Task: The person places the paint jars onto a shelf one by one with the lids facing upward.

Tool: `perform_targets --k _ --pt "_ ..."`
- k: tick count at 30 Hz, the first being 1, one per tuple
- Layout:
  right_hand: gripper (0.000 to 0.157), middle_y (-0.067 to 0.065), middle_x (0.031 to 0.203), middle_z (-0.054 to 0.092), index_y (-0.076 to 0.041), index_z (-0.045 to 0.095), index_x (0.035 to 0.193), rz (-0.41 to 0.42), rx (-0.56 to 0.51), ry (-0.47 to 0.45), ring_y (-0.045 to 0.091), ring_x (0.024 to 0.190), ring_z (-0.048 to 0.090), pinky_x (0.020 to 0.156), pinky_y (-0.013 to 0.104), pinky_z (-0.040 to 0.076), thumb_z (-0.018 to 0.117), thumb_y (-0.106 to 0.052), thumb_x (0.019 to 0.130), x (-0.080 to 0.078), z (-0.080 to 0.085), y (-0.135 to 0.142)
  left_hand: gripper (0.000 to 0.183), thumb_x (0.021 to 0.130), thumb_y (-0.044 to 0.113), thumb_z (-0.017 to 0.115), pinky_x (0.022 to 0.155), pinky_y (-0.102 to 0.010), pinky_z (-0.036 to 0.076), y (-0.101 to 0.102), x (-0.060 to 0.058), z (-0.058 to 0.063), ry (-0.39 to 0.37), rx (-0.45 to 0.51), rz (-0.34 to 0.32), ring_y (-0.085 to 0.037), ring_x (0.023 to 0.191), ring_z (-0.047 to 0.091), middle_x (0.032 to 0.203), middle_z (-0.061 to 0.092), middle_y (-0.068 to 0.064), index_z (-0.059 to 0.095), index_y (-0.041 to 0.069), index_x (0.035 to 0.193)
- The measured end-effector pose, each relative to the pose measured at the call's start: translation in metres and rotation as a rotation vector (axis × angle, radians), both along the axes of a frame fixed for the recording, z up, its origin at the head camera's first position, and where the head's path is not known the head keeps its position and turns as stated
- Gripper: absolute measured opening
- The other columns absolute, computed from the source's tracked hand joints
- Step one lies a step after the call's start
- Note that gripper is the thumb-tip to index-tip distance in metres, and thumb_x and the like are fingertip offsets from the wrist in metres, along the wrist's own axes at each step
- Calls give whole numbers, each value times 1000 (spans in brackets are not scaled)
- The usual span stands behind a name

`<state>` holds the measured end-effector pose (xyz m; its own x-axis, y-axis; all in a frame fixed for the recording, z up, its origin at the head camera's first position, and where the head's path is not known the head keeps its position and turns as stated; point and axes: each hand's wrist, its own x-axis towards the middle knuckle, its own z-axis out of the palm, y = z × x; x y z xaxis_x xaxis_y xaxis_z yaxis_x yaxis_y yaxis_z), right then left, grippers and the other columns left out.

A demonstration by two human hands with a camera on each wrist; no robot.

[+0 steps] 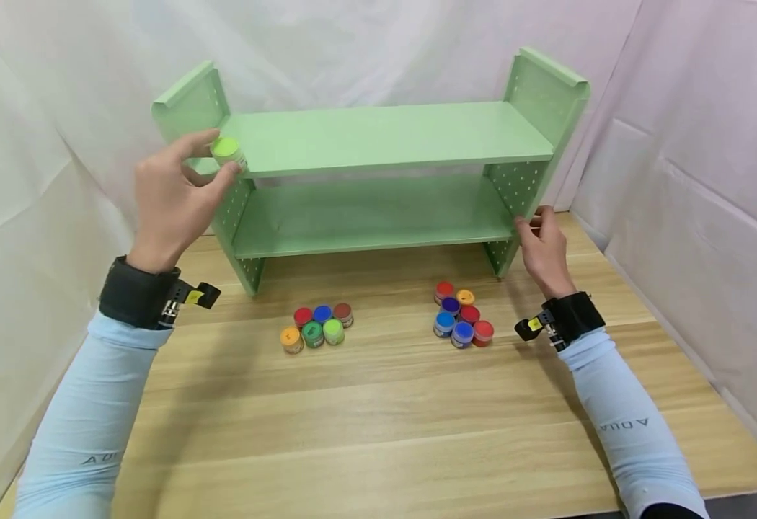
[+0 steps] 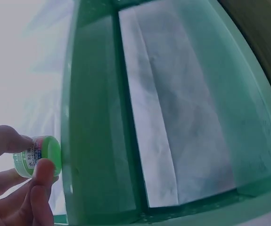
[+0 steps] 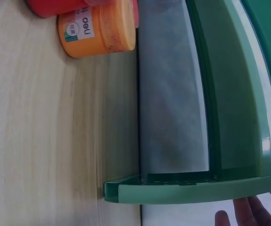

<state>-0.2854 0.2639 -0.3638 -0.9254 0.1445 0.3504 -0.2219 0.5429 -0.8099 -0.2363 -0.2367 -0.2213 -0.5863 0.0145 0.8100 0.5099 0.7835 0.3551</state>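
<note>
My left hand point(image 1: 174, 194) pinches a small light-green paint jar point(image 1: 228, 150) between thumb and fingers, in front of the left end of the upper shelf board. In the left wrist view the jar point(image 2: 37, 155) shows its printed label, close beside the green board edge. The pale green two-tier shelf rack point(image 1: 372, 140) stands on the table, and both its boards are bare. My right hand point(image 1: 546, 252) is at the outer side of the rack's right panel. In the right wrist view its fingertips point(image 3: 242, 209) show right at the panel's outer face.
Two groups of small paint jars stand on the wooden table point(image 1: 378, 425) before the rack. The left group has a green jar point(image 1: 313, 334), among others; the right group has several red and blue jars point(image 1: 462, 334). White cloth point(image 1: 709, 194) hangs behind and at both sides.
</note>
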Motion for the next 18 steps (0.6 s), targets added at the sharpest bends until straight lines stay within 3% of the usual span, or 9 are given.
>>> perform_targets --k 6,12,14,18 --pt "54 15 118 52 -6 39 133 -14 -2 -4 23 104 51 83 38 42 38 -48 99 0 -3 0 38 87 34 64 51 -14 34 -4 -12 0 -37 -76 81 21 57 41 103 70 -7 66 11 117" --pt "54 15 119 52 -6 39 133 -21 2 -3 23 104 51 83 38 42 38 -48 99 1 -4 0 34 93 32 57 39 -24 25 -4 -19 4 -67 -176 133 19 47 38 106 68 -10 65 11 118" --pt "54 15 119 52 -6 39 132 -21 0 0 24 104 51 83 38 42 38 -48 99 0 -4 0 33 94 31 56 37 -28 23 -3 -21 5 -69 -208 150 14 38 35 106 68 -10 64 12 120" --pt "53 15 118 53 -6 40 132 -27 2 16 24 104 52 83 39 42 38 -48 99 -2 -2 -1 33 95 31 56 39 -34 23 -1 -23 7 -74 -235 187 -8 35 40 105 68 -8 63 13 123"
